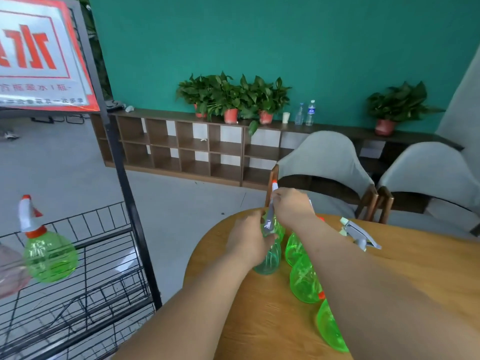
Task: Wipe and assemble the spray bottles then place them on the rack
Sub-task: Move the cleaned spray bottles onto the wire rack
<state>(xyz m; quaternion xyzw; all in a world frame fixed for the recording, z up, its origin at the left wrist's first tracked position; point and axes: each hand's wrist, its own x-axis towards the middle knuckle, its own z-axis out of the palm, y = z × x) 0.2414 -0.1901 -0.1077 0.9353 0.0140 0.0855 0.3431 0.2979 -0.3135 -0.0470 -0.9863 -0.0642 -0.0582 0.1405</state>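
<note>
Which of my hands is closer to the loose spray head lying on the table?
Right. The right hand is just left of the loose spray head, holding another sprayer; the left hand grips a bottle farther left.

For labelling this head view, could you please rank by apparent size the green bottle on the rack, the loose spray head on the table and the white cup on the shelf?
1. green bottle on the rack
2. loose spray head
3. white cup, far off, so true size is unsure
</note>
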